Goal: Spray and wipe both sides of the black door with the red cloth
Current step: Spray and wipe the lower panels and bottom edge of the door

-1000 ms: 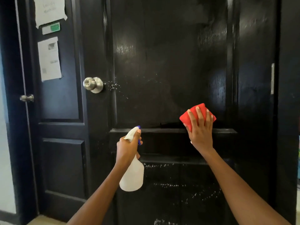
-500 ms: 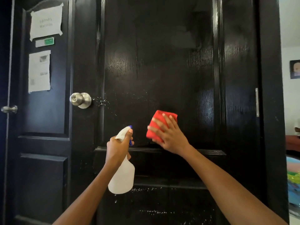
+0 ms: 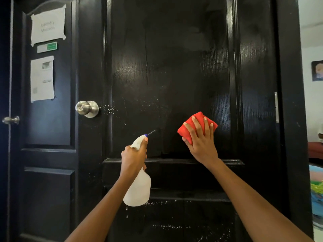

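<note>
The glossy black door (image 3: 171,70) fills the middle of the view, with white spray droplets near its knob and on the lower panel. My right hand (image 3: 201,140) presses a folded red cloth (image 3: 198,122) flat against the door's upper panel, fingers spread over it. My left hand (image 3: 133,155) grips the neck of a white spray bottle (image 3: 139,187) with a blue nozzle, held close to the door and pointing up and right at it.
A silver round knob (image 3: 86,108) sticks out at the door's left side. Behind on the left stands a second black door (image 3: 49,137) with taped papers (image 3: 48,25) and its own handle (image 3: 10,120). A room opening with colourful items (image 3: 317,189) shows at right.
My right hand slid the red cloth leftward across the panel, then back to the right. The view has tilted up slightly; the bottle stays in my left hand.
</note>
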Action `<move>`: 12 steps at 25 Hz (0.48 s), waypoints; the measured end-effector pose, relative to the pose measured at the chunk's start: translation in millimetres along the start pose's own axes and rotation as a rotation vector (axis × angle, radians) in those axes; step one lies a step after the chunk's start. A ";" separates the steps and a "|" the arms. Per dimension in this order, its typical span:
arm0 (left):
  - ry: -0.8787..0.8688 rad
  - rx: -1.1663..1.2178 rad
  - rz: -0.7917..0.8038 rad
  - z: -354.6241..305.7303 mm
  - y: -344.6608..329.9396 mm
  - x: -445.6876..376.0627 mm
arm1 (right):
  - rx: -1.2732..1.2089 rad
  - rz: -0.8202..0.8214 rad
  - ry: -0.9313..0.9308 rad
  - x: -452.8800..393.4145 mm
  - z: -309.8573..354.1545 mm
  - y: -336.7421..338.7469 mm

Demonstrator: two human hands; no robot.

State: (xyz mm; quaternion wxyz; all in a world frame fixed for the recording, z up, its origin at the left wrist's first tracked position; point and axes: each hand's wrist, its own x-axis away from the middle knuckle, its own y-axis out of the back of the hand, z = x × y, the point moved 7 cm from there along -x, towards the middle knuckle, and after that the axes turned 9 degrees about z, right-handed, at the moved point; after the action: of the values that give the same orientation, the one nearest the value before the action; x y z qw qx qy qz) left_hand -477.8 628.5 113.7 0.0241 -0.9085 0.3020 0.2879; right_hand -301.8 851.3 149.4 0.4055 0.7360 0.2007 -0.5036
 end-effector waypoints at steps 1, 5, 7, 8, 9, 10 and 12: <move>0.004 0.004 -0.016 -0.7 3.3 -1.5 | 0.006 0.015 0.038 -4.0 9.0 -4.0; -0.045 0.048 -0.009 -11.6 11.9 -7.3 | 0.012 0.029 0.086 -14.6 39.0 -15.3; -0.045 0.076 -0.027 -19.8 20.6 -11.1 | 0.017 0.042 0.107 -15.9 47.0 -17.3; -0.046 0.089 -0.055 -23.7 27.7 -13.5 | 0.021 0.053 0.133 -15.6 51.8 -19.5; -0.051 0.100 -0.087 -27.8 34.6 -15.7 | 0.034 0.068 0.169 -14.6 57.1 -23.1; -0.055 0.107 -0.117 -31.1 41.1 -16.9 | 0.052 0.089 0.215 -13.6 65.1 -27.8; -0.060 0.112 -0.139 -33.2 50.6 -17.4 | 0.098 0.150 0.336 -12.8 92.4 -40.9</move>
State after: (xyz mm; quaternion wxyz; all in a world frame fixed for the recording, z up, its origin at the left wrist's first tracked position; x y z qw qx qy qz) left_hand -500.8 589.2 157.3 0.1036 -0.9155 0.2530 0.2952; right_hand -389.4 803.1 129.7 0.3665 0.8414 0.1854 -0.3511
